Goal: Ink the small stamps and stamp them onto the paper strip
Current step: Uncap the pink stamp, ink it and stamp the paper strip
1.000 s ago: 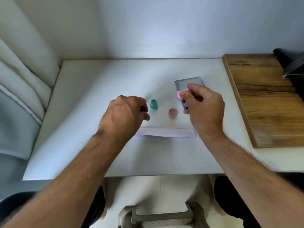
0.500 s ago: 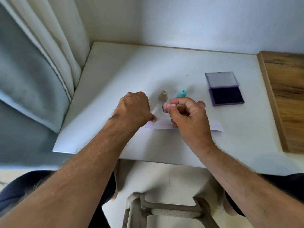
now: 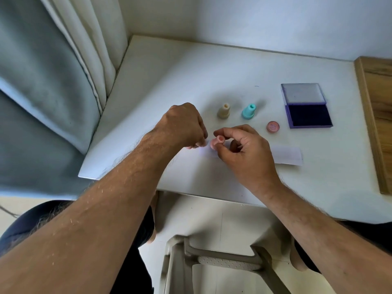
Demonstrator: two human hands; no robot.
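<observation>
The pink stamp [image 3: 216, 142] is pinched between the thumb and forefinger of the right hand [image 3: 244, 151], its base down on the left part of the paper strip [image 3: 286, 156] and its hollow top tilted toward the camera. The other fingers [image 3: 234, 145] of that hand are curled loosely into the palm. The paper strip lies flat on the white surface [image 3: 191, 71], running left to right near the front edge; its right end shows bare beyond the right hand, and its middle is hidden under that hand.

The left hand [image 3: 182, 126] sits just left of the pink stamp, knuckles up, fingers curled down so the tips press on the left end of the strip; whether they pinch the paper or only hold it down cannot be told.

Behind the pink stamp stand a beige stamp [image 3: 224, 111] and, to its right, a teal stamp [image 3: 249, 111], both upright and well apart from the hands. Right of the pink stamp and behind the strip lies a round pink cap [image 3: 273, 126]. Farther right of it sits the purple ink pad [image 3: 308, 115], its lid [image 3: 303, 93] folded open and flat behind the dark pad.

At the far right, a wooden board [image 3: 379, 115] adjoins the surface. Left of the surface hangs a curtain [image 3: 53, 71].
</observation>
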